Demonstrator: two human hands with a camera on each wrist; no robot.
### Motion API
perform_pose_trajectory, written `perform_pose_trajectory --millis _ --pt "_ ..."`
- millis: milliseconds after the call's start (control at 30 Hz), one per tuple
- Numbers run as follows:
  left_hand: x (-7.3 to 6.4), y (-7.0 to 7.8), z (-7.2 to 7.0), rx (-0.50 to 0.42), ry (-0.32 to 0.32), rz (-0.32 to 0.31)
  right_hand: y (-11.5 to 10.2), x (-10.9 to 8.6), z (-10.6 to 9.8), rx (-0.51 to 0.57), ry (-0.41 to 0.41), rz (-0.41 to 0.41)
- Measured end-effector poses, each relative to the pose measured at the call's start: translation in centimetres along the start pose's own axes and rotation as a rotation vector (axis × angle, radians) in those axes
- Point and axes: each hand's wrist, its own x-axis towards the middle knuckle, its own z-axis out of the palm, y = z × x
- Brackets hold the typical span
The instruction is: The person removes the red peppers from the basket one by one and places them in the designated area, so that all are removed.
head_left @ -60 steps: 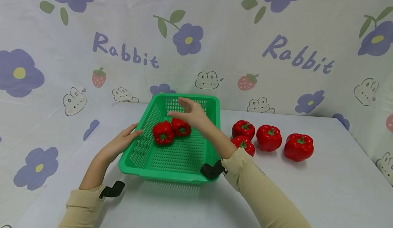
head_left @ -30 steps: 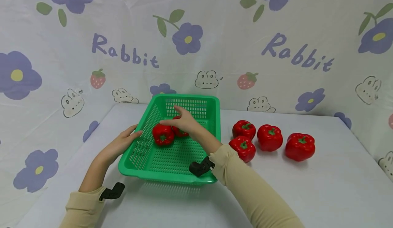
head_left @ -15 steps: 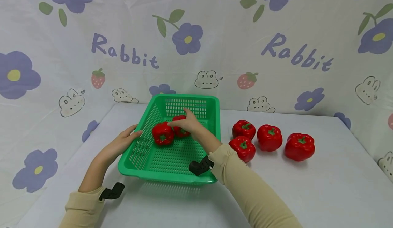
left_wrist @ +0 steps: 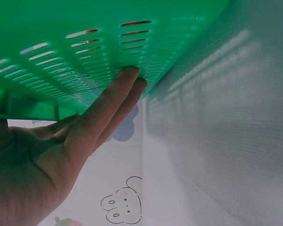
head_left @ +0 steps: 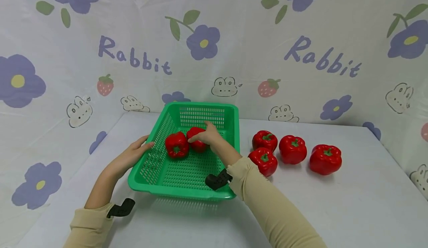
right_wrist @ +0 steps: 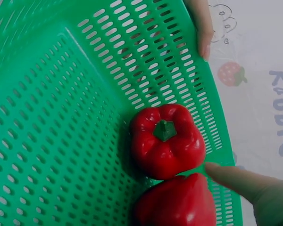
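Note:
A green slotted basket (head_left: 187, 192) stands on the white table. My left hand (head_left: 132, 155) holds its left side, thumb over the rim and fingers (left_wrist: 108, 108) flat against the outer wall. Inside, against the left side, lie two shiny red bell peppers. The left bell pepper (head_left: 177, 144) shows its green stem. My right hand (head_left: 210, 136) is over the right bell pepper (right_wrist: 179, 205), thumb across its front and another finger behind it. That hand partly covers this pepper in the head view, and its stem is hidden.
Several more red bell peppers, among them a far right one (head_left: 325, 160) and a near one (head_left: 267, 165), rest on the table (head_left: 364, 188) right of the basket. A printed curtain (head_left: 247, 47) hangs close behind the basket.
My right hand has lowered into the basket, then shifted right to the right bell pepper. That pepper has turned, and its stem has gone from sight. My left hand has stayed at the basket's side.

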Motion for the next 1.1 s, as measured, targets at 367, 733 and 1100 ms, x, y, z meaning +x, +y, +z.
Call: perform_pose_trajectory --millis 367,733,1100 --pt "0.0 0.1 0.2 0.025 0.007 -0.023 0.4 -1.1 -0.8 -0.101 -0.077 0.093" --pt "-0.2 0.3 0.3 0.031 0.013 -0.028 0.6 -1.2 -0.5 -0.060 -0.016 0.089" --pt "-0.1 0.1 0.2 0.009 0.005 -0.006 0.6 -1.3 -0.5 0.004 0.072 0.004"
